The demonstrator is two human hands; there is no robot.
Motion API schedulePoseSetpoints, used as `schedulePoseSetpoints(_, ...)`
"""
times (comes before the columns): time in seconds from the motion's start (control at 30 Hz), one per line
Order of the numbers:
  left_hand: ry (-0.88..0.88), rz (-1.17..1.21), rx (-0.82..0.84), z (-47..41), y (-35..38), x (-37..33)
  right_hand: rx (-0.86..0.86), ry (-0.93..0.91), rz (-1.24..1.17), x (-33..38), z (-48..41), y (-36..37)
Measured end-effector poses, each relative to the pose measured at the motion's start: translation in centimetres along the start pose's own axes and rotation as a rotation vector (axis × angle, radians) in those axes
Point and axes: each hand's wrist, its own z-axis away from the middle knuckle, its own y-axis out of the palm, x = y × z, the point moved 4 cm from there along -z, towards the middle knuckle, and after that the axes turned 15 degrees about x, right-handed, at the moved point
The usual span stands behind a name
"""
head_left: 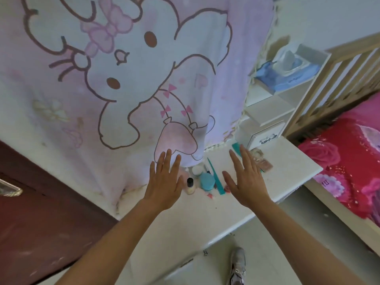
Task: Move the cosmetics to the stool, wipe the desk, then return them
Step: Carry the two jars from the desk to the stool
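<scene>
Several cosmetics sit on the white desk (205, 214): a small cream bottle with a black cap (190, 185), a round teal case (206, 181), a white jar (197, 170), a teal comb (216, 177) and a small pink item (210, 195). My left hand (164, 182) hovers flat and open just left of the bottle, holding nothing. My right hand (245, 179) hovers open to the right of the comb, also empty, and hides part of a pink item (226, 188). A brown-pink pad (265, 164) lies beyond my right hand.
A pink cartoon-print cloth (123, 79) drapes over the desk's back. A white shelf (287, 95) holds a blue wipes pack (287, 68). A bed with a red floral cover (349, 161) stands right. A dark red door (41, 223) is left. My shoe (237, 266) is below.
</scene>
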Motion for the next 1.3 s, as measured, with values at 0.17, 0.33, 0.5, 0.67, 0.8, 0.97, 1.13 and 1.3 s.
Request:
schedulePoseSetpoints(0.17,-0.099,0.047,0.138,-5.5,3.5,0.8,0.141,-0.133,-0.065,-2.3,-6.9,3.2)
schedulePoseSetpoints(0.33,-0.213,0.144,0.244,-8.9,7.3,1.3,0.347,-0.273,-0.064,-4.6,-12.6,7.8)
schedulePoseSetpoints(0.5,-0.257,0.165,0.406,-10.9,10.7,1.4,0.493,-0.354,-0.061,-5.1,-15.6,11.7)
schedulePoseSetpoints(0.67,-0.181,0.053,0.477,-13.4,13.5,2.0,0.53,-0.423,-0.078,-5.2,-14.9,14.8)
schedulePoseSetpoints(0.8,-0.11,0.097,0.522,-14.6,15.6,2.6,0.59,-0.405,-0.067,-5.1,-12.9,16.9)
schedulePoseSetpoints(0.97,-0.123,0.28,0.376,-14.2,16.0,3.6,0.654,-0.287,-0.127,-4.4,-11.5,18.5)
schedulePoseSetpoints(1.13,-0.17,0.336,0.26,-11.7,14.3,5.0,0.532,-0.313,-0.164,-3.2,-11.7,15.8)
schedulePoseSetpoints(1.3,-0.215,0.375,0.043,-8.0,9.1,5.5,0.291,-0.342,-0.181,-0.8,-12.5,9.7)
